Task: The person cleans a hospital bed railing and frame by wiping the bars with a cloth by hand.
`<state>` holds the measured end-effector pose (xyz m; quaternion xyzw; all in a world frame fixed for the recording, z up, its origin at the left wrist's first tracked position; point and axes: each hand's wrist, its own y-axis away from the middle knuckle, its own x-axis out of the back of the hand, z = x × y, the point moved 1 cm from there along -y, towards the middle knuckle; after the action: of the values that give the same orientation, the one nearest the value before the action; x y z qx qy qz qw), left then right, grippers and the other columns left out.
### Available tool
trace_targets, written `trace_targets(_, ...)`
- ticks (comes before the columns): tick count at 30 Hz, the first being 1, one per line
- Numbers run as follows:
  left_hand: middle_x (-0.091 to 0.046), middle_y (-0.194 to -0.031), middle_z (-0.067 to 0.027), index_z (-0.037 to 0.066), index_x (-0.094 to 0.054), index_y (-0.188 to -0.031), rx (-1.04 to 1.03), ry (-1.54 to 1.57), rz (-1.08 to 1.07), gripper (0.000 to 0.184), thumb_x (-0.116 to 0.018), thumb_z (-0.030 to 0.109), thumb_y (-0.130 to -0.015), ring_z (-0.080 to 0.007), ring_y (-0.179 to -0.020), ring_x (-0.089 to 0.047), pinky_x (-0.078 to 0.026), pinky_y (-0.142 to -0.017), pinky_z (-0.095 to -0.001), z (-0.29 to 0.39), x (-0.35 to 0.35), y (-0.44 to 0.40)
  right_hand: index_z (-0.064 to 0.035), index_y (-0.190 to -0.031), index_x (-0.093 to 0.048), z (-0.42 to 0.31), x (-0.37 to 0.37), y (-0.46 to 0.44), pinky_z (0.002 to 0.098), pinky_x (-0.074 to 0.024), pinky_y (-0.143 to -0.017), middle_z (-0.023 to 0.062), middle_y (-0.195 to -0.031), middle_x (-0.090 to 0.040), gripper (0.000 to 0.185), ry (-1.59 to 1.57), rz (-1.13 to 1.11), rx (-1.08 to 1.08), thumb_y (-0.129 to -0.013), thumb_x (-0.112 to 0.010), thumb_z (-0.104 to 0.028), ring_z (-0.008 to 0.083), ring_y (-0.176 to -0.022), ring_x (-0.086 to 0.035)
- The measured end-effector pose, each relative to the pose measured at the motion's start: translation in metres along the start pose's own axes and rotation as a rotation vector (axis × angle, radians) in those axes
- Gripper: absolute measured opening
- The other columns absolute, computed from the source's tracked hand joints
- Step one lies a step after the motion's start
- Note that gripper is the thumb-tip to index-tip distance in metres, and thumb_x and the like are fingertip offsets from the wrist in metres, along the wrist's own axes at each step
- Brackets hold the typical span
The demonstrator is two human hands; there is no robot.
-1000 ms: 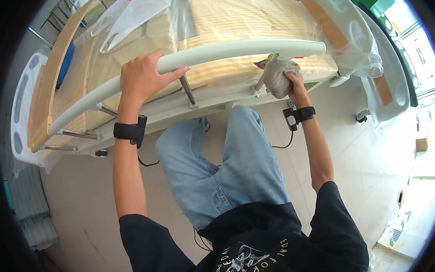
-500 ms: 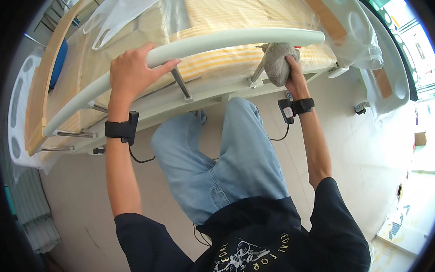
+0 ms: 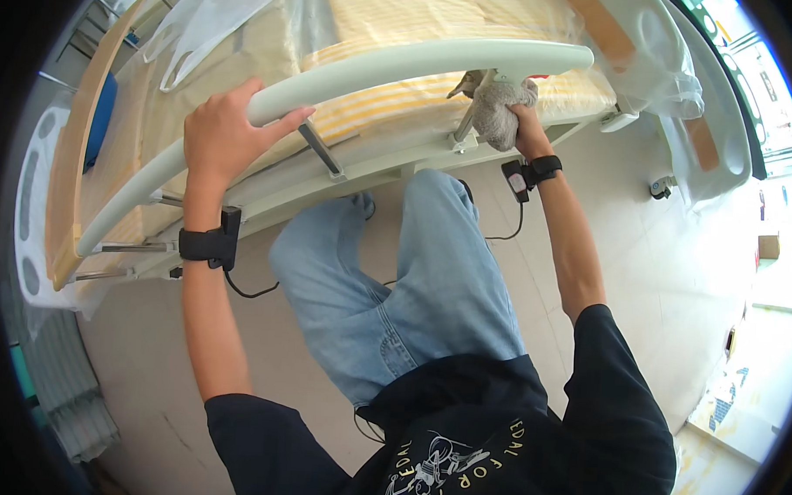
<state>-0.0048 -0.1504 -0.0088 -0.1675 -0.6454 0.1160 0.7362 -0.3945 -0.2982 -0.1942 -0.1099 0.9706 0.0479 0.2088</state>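
My left hand (image 3: 225, 135) is closed over the pale green bed rail (image 3: 411, 66), its thumb lying along the tube. Near the rail's right end, my right hand (image 3: 529, 133) grips a bunched grey cloth (image 3: 495, 116). The cloth is pressed around the upper part of a metal rail post (image 3: 465, 128), just under the tube. A darker end of it sticks out to the left of the post. Most of my right fingers are hidden behind the cloth. Another rail post (image 3: 321, 149) stands between my hands.
Behind the rail lies a yellow-striped mattress (image 3: 378, 16) under clear plastic, with a white plastic bag (image 3: 216, 19) on it. A wooden board (image 3: 90, 141) stands at the left. A wheeled white bed panel (image 3: 713, 163) is at the right. Cables run from both wrist straps.
The cloth has shifted slightly left and is bunched more closely around the post, with its end now showing on the left. My left hand appears slightly farther left and lower, still on the rail.
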Motion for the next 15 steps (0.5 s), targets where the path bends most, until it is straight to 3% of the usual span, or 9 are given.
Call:
trace_targets(3,-0.061,-0.059,-0.0064,0.01,-0.059,-0.072,0.001,0.016,-0.016,0.055,-0.076,0.061,-0.077,-0.0278,-0.056,-0.062,-0.045,-0.053,-0.0384,0.0,0.002,0.0,0.0001,-0.137,-0.045,-0.008,0.006,-0.003,0.0387,-0.0531,-0.099,0.0139,-0.125,-0.062,0.059,0.101,-0.082,-0.024,-0.082,-0.067,-0.002,0.0261,-0.113,-0.064)
trace_targets(5,-0.068,-0.064,-0.006,0.012,-0.065,-0.074,0.008,-0.037,-0.045,0.054,-0.073,0.065,-0.076,-0.0275,-0.061,-0.067,-0.049,-0.053,-0.0378,0.0,0.002,-0.001,0.0,-0.137,-0.046,-0.027,0.01,-0.008,0.0389,-0.0531,-0.099,0.0137,-0.124,-0.062,0.059,0.125,-0.144,0.014,-0.082,-0.067,-0.002,0.0261,-0.113,-0.064)
trace_targets(8,-0.062,-0.06,-0.007,0.01,-0.06,-0.072,-0.023,-0.004,0.017,0.054,-0.076,0.062,-0.077,-0.0286,-0.056,-0.062,-0.045,-0.053,-0.0391,0.001,-0.001,0.0,-0.0002,-0.135,-0.048,-0.045,0.006,-0.002,0.0394,-0.0535,-0.098,0.0142,-0.121,-0.064,0.056,0.027,-0.16,0.073,-0.082,-0.066,-0.004,0.0263,-0.111,-0.065)
trace_targets(10,-0.063,-0.061,-0.0074,0.01,-0.06,-0.072,-0.035,0.015,0.029,0.054,-0.076,0.062,-0.076,-0.0291,-0.057,-0.063,-0.046,-0.053,-0.0393,-0.001,-0.004,0.001,0.001,-0.134,-0.05,-0.031,0.018,-0.009,0.0397,-0.0542,-0.097,0.0154,-0.122,-0.065,0.05,-0.18,-0.049,0.049,-0.087,-0.064,-0.01,0.0266,-0.11,-0.065)
trace_targets(11,-0.064,-0.062,-0.0078,0.01,-0.061,-0.072,-0.035,0.027,0.036,0.054,-0.076,0.062,-0.076,-0.0297,-0.058,-0.063,-0.046,-0.054,-0.0394,-0.003,-0.004,0.0,0.0022,-0.133,-0.051,-0.019,0.022,-0.014,0.0411,-0.0553,-0.096,0.0173,-0.123,-0.064,0.049,-0.175,0.039,0.077,-0.091,-0.062,-0.019,0.0284,-0.11,-0.065)
trace_targets(15,-0.065,-0.064,-0.0082,0.01,-0.061,-0.072,0.0,0.018,0.004,0.055,-0.075,0.063,-0.076,-0.0303,-0.06,-0.065,-0.048,-0.054,-0.0396,-0.001,0.0,0.001,0.0027,-0.132,-0.052,-0.009,0.019,-0.012,0.0432,-0.0569,-0.094,0.0189,-0.121,-0.065,0.05,-0.332,0.008,0.101,-0.093,-0.059,-0.028,0.0315,-0.108,-0.067)
